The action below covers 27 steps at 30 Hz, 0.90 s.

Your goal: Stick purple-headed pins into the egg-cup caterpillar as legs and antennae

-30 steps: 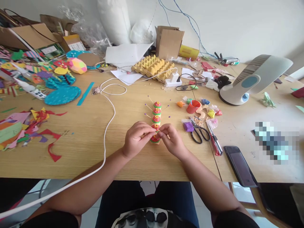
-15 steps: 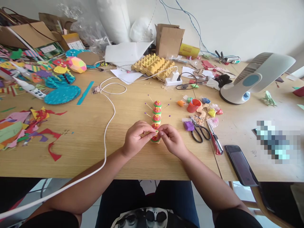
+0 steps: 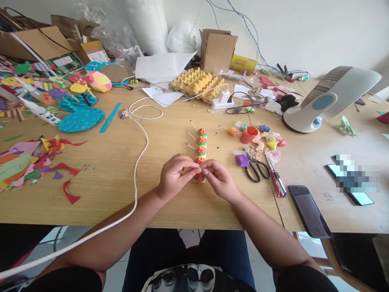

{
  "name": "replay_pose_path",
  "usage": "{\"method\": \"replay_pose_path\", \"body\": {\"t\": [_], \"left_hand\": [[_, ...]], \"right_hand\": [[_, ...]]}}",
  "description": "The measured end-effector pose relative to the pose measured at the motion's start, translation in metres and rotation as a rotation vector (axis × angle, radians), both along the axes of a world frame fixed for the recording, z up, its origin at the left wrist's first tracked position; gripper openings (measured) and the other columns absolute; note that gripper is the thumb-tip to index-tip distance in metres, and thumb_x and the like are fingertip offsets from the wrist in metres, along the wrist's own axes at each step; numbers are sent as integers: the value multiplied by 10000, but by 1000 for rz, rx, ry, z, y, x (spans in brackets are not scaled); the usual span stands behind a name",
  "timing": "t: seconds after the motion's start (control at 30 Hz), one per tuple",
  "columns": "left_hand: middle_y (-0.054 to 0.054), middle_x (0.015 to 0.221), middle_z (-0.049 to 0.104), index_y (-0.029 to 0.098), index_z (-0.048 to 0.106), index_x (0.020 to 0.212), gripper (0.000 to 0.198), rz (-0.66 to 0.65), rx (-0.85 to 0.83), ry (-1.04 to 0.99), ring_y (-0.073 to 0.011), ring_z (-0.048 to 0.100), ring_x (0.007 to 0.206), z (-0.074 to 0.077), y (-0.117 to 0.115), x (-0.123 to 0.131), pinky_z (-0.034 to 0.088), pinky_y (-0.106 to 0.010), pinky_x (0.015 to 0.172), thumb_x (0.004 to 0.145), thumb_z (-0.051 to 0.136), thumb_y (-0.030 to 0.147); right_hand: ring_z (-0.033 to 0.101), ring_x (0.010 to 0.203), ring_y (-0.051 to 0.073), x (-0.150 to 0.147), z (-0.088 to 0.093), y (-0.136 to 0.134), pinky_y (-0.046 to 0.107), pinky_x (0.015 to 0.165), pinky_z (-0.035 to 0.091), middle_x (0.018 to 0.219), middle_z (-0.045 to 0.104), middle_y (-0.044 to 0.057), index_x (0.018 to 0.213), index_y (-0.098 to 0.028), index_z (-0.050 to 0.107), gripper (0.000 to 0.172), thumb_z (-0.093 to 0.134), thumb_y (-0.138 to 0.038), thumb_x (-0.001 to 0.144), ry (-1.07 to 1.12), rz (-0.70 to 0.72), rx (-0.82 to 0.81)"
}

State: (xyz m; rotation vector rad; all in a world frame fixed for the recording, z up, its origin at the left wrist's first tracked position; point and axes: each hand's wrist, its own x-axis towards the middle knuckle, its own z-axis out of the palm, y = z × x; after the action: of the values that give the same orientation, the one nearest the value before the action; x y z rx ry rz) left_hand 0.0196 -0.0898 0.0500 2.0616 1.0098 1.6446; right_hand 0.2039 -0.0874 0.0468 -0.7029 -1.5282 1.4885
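A segmented caterpillar-like craft [image 3: 201,151] in red, green and cream, with yellow rings on top, lies lengthwise on the table in front of me. Thin sticks with purple tips stand out from both its sides. Over its near end, my left hand [image 3: 175,174] is closed with thumb and forefinger pinched. Opposite it, my right hand [image 3: 219,178] is also pinched, its fingertips meeting those of the left. Whatever lies between the fingertips is too small and hidden to name. The craft's near segments are partly covered by my fingers.
To the right lie black-handled scissors [image 3: 257,166], a purple clay packet [image 3: 242,160], a red cup [image 3: 249,135], a utility knife [image 3: 277,180] and a phone [image 3: 309,211]. A white cable [image 3: 135,178] crosses my left arm. Yellow egg trays [image 3: 197,83] sit behind; paper scraps [image 3: 27,162] lie left.
The fingertips of both hands have drawn slightly closer together over the near end of the craft. The view has shifted a little; the table things stay in place.
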Motion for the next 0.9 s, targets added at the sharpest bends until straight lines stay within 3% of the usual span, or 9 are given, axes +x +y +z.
{"method": "replay_pose_path", "body": {"t": [0.13,0.33,0.9], "left_hand": [[-23,821,707,202,715,890,72,10,-39,2,-136,630,771,1,0,1,500,-248,636,839,766,207],[-24,818,719,195,718,869,33,-20,-67,9,-141,639,779,2,1,1,519,-274,702,853,747,198],[-16,814,697,200,708,860,54,-94,-164,-37,-126,595,738,1,1,2,500,-271,698,853,753,229]], "right_hand": [[624,735,128,0,-1,1,277,696,508,789,648,11,1021,-208,599,231,602,-433,970,4,14,10],[631,736,126,2,-1,1,275,702,512,784,653,9,1017,-208,607,222,601,-426,972,18,2,17],[623,738,139,2,5,-1,281,669,480,811,655,23,989,-206,613,220,581,-423,978,-86,-42,57]]}}
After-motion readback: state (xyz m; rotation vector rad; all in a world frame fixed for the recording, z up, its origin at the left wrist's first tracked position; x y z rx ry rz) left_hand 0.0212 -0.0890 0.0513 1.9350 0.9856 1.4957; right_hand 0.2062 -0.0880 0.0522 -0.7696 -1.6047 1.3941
